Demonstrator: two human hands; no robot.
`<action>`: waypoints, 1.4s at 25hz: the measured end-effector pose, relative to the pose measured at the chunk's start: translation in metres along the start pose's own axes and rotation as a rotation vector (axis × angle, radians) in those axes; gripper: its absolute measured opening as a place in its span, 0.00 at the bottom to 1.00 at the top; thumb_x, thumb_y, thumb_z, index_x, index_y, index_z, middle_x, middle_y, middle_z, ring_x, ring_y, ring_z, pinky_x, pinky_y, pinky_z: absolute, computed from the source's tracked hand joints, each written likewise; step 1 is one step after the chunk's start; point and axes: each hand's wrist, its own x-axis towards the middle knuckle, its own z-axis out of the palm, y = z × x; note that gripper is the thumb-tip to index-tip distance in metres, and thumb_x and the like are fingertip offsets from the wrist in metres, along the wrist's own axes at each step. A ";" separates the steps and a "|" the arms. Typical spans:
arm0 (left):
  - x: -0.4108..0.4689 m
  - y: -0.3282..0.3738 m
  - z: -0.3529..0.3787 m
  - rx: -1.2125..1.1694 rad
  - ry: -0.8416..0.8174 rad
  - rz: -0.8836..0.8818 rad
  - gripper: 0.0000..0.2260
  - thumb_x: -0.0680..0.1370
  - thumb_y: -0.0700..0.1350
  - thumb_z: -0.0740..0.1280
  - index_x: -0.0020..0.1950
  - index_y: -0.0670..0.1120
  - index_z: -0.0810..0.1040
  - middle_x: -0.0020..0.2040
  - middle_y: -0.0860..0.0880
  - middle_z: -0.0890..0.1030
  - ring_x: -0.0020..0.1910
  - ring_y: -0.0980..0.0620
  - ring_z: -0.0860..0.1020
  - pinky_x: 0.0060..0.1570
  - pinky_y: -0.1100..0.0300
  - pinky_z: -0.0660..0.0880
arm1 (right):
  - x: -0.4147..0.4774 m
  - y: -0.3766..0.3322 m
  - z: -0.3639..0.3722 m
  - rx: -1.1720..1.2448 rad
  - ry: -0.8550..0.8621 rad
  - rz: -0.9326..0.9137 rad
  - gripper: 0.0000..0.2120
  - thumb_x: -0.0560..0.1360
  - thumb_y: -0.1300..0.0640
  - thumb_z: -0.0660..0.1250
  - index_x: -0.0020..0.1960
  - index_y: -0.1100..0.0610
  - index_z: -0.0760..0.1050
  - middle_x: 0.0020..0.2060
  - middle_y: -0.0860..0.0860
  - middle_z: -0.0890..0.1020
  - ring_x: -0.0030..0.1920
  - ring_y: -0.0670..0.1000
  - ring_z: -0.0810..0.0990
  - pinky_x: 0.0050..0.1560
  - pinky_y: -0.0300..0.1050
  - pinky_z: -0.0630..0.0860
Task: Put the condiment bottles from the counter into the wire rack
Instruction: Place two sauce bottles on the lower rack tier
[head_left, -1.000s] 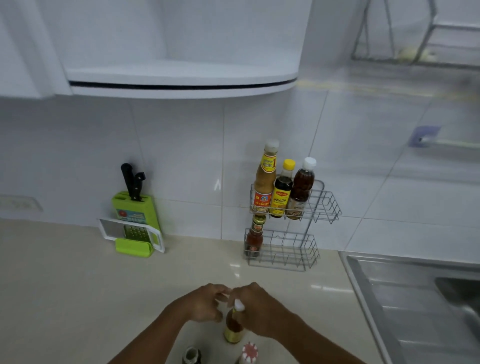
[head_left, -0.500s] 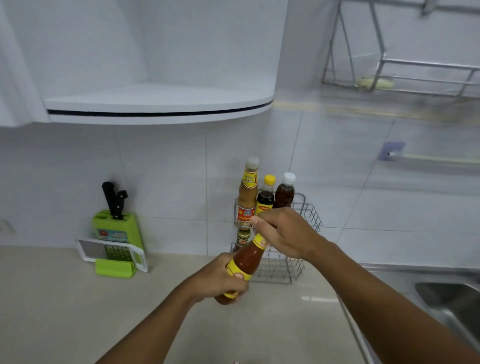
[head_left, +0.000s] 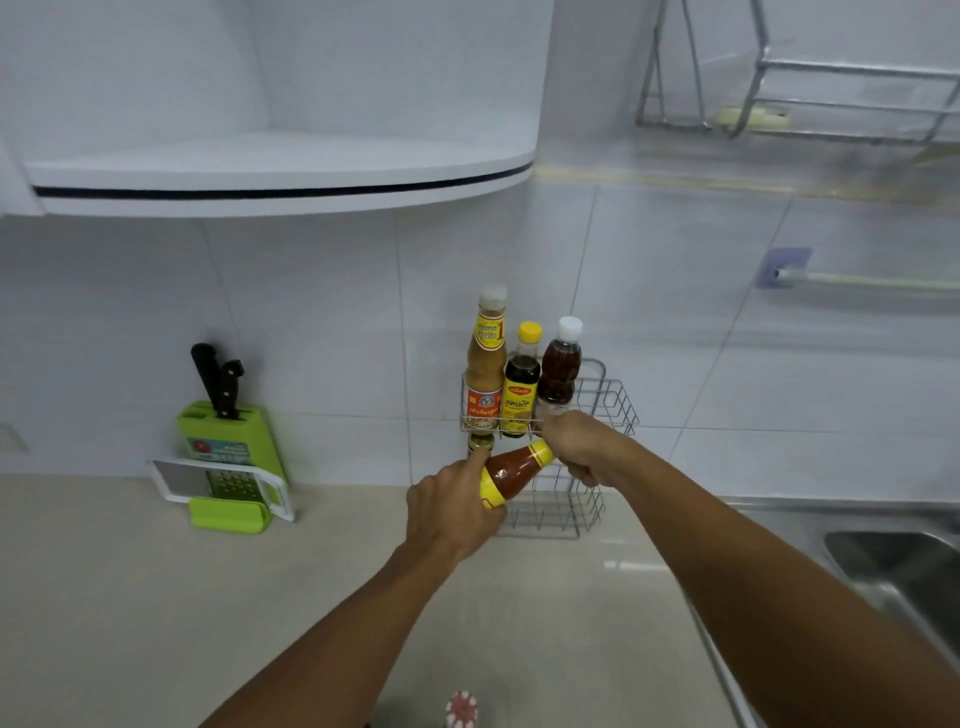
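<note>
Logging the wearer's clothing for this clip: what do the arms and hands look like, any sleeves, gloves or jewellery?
Both forearms are bare as far as the frame shows: no sleeves visible. The left hand and right hand wear no gloves; no rings, watch or bracelet show.

Tilted bottle (head_left: 511, 470) held between left hand (head_left: 451, 512) at base and right hand (head_left: 576, 447) at neck. Wire rack (head_left: 613, 400) directly behind hands, three bottles (head_left: 519, 384) in upper tier above them. Knife block (head_left: 228, 436) well left of left hand. Sink (head_left: 904, 566) right of right arm.
</note>
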 end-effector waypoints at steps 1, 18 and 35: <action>0.002 -0.001 0.001 -0.145 -0.063 -0.042 0.31 0.64 0.58 0.73 0.65 0.59 0.68 0.51 0.53 0.83 0.46 0.48 0.82 0.44 0.53 0.80 | 0.000 0.000 -0.003 0.075 -0.067 -0.022 0.18 0.81 0.42 0.60 0.43 0.55 0.67 0.24 0.49 0.63 0.22 0.47 0.59 0.25 0.37 0.57; 0.044 -0.051 0.053 -0.594 -0.652 -0.475 0.28 0.78 0.37 0.61 0.77 0.45 0.57 0.74 0.44 0.67 0.69 0.46 0.70 0.53 0.62 0.69 | 0.062 0.089 0.063 0.005 0.320 -0.257 0.11 0.72 0.51 0.79 0.51 0.55 0.84 0.41 0.55 0.87 0.36 0.56 0.87 0.38 0.52 0.86; 0.059 -0.060 0.092 -0.708 -0.661 -0.511 0.28 0.73 0.31 0.59 0.72 0.49 0.70 0.58 0.50 0.77 0.55 0.50 0.76 0.51 0.62 0.74 | 0.145 0.077 0.084 -0.005 0.090 -0.034 0.21 0.69 0.47 0.82 0.51 0.61 0.81 0.36 0.58 0.86 0.30 0.55 0.87 0.32 0.52 0.86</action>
